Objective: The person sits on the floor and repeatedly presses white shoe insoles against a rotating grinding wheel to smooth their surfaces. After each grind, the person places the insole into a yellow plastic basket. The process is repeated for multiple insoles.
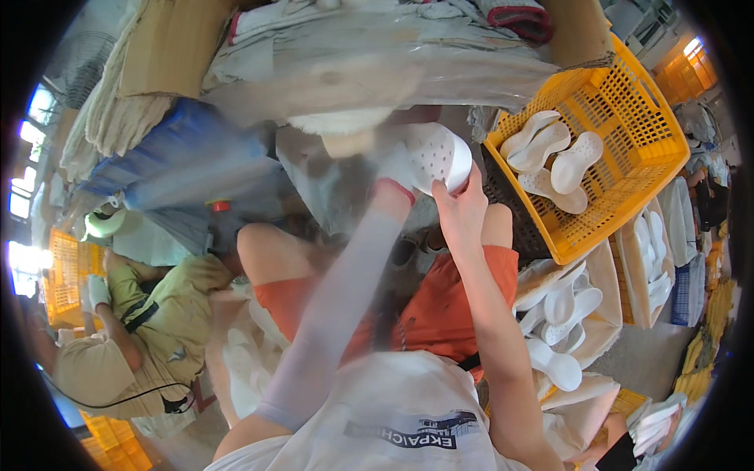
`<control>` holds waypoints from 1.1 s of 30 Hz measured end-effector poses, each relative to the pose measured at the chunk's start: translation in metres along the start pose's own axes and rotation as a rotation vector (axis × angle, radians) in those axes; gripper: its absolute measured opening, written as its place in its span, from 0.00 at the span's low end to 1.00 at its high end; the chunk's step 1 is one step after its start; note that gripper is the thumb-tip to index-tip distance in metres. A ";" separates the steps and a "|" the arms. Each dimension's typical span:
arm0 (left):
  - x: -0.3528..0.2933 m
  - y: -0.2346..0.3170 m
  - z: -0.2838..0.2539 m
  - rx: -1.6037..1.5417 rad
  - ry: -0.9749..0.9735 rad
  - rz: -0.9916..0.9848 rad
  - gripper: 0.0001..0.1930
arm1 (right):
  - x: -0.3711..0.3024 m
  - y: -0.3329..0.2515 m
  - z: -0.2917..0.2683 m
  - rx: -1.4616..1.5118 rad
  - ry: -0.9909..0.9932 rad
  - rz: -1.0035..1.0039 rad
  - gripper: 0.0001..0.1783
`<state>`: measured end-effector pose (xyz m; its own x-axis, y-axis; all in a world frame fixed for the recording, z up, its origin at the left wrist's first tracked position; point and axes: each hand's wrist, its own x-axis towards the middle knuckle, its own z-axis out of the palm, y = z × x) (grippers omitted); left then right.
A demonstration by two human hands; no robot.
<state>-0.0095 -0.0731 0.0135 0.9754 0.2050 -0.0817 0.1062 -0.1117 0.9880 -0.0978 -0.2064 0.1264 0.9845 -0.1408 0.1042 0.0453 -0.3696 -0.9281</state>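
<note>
A white, rounded, clog-like shoe piece [441, 153] with rows of small holes is between my hands. My right hand [459, 206] is bare and grips its near right edge, thumb on the edge. My left hand [395, 169], in a pale glove with a red cuff and a long white sleeve above it, is closed against the left side; its fingers are blurred and partly hidden. Just beyond the left hand is a pale, blurred, fuzzy round pad or wheel [338, 119] under a plastic-covered ledge.
A yellow crate [628, 184] holding several white curved pieces [577, 161] stands to my right. Below it, lined containers hold more white pieces [561, 310]. Stacked cloths [353, 31] and cardboard [169, 51] lie ahead. Another person [149, 314] sits at the left.
</note>
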 end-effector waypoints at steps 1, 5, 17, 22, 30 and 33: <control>0.005 -0.007 -0.006 0.005 -0.020 -0.019 0.22 | 0.000 0.001 0.003 -0.019 -0.011 0.001 0.42; 0.007 -0.024 -0.049 0.178 -0.053 -0.094 0.25 | 0.012 -0.003 0.020 -0.040 -0.056 -0.038 0.38; -0.055 0.019 -0.102 0.596 0.056 0.208 0.33 | 0.068 0.001 0.034 -0.006 -0.197 0.216 0.28; -0.054 0.016 -0.078 -0.024 -0.101 -0.006 0.26 | 0.063 -0.013 0.044 -0.128 -0.300 0.077 0.40; 0.003 -0.030 -0.001 0.015 0.211 0.114 0.23 | -0.036 -0.040 -0.032 -0.189 -0.052 -0.182 0.45; 0.017 -0.042 0.003 -0.023 0.147 0.045 0.19 | -0.047 -0.019 -0.019 -0.102 0.016 -0.171 0.41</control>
<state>0.0036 -0.0681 -0.0299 0.9399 0.3408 -0.0192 0.0573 -0.1019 0.9931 -0.1480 -0.2099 0.1454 0.9613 -0.0820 0.2631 0.1931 -0.4806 -0.8554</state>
